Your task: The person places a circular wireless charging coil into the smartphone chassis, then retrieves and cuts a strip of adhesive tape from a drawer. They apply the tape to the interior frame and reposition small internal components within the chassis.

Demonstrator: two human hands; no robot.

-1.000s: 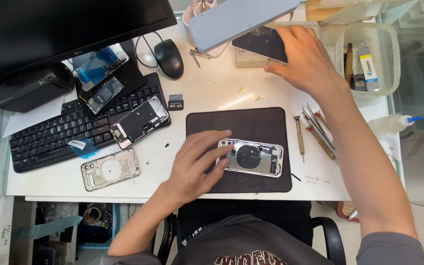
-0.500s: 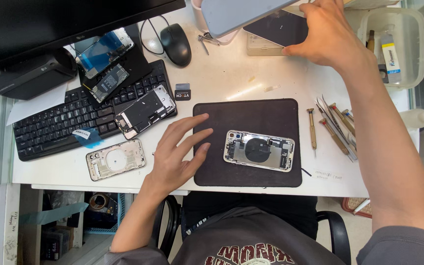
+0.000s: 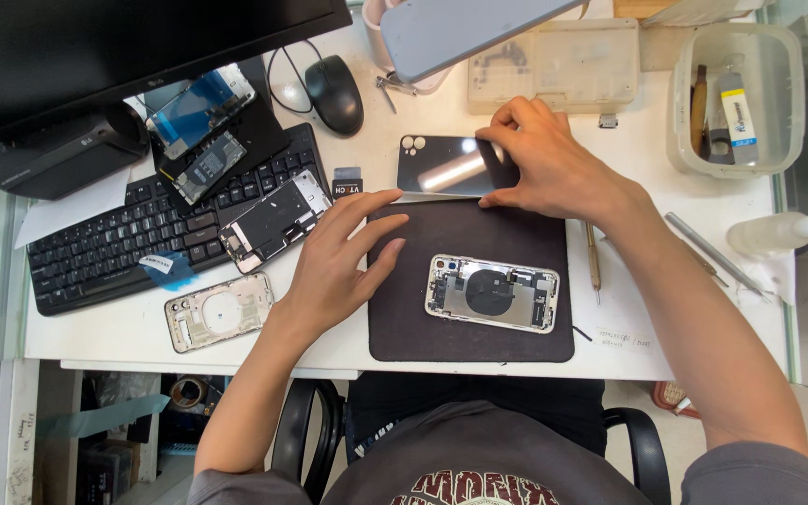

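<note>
On the desk (image 3: 441, 360), right hand (image 3: 554, 168) has brought the dark back panel (image 3: 446, 166) down to the mat (image 3: 479, 229).

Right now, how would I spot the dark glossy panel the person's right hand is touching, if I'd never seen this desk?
Find the dark work mat at the middle of the white desk. Just beyond its far edge lies the phone back glass, with the right hand resting on one end. Unlike the opened phone housing on the mat, it is a plain, shiny dark sheet with small camera holes in one corner.
</note>
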